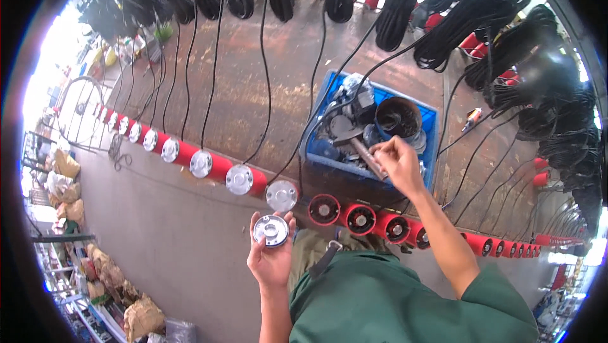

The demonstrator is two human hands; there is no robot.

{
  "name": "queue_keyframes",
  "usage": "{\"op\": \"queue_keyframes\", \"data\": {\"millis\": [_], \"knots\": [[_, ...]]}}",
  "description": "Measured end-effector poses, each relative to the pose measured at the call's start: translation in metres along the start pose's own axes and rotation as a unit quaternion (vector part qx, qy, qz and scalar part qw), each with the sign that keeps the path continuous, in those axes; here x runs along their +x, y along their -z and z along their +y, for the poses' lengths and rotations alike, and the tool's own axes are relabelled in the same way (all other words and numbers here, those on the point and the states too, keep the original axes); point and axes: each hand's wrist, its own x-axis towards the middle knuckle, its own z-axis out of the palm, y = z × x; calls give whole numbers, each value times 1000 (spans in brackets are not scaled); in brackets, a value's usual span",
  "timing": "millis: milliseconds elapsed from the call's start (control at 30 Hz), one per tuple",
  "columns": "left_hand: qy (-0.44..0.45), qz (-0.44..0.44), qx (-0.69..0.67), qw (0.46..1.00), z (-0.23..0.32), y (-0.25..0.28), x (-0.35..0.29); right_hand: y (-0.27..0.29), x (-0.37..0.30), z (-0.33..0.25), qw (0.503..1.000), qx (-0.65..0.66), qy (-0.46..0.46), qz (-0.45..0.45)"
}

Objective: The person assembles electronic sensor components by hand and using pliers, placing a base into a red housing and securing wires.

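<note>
My left hand (pixel 269 264) is closed around a round silver metal cap (pixel 271 230) with a raised ring in its middle, held face up. Over the near side of a blue crate (pixel 321 159), my right hand (pixel 399 164) has its fingers drawn together; what they hold, if anything, cannot be made out. Beside those fingertips a hammer (pixel 368 157) lies with its head in the crate and its handle toward me. An open can (pixel 398 118) with dark contents stands in the crate among loose metal parts.
Red cylinders with silver caps (pixel 239 180) line the table's near edge on the left; open-ended red cylinders (pixel 361 219) continue to the right. Black cables run across the brown table (pixel 240 90) to hanging coils (pixel 399 7). A small tube (pixel 472 119) lies right of the crate.
</note>
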Motion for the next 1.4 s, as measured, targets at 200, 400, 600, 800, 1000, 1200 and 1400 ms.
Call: {"op": "queue_keyframes", "data": {"millis": [200,400,600,800,1000,1200,1400], "knots": [[18,14,-12,1000,9,9,8,-75,-80,-8,982,-108,123,-90],[19,19,5,1000,12,2,14,-91,-90,1,982,-101,104,-119],[32,15,5,999,9,6,16,-98,-87,18,927,-235,265,-121],[46,17,2,999,8,9,14,-101,-84,23,917,-256,277,-128],[61,12,0,998,2,10,13,-100,-81,27,916,-247,283,-140],[73,9,6,997,-4,8,10,-98,-80,28,912,-247,290,-151],[85,-7,16,996,-9,9,9,-98,-79,27,910,-246,297,-152]]}}
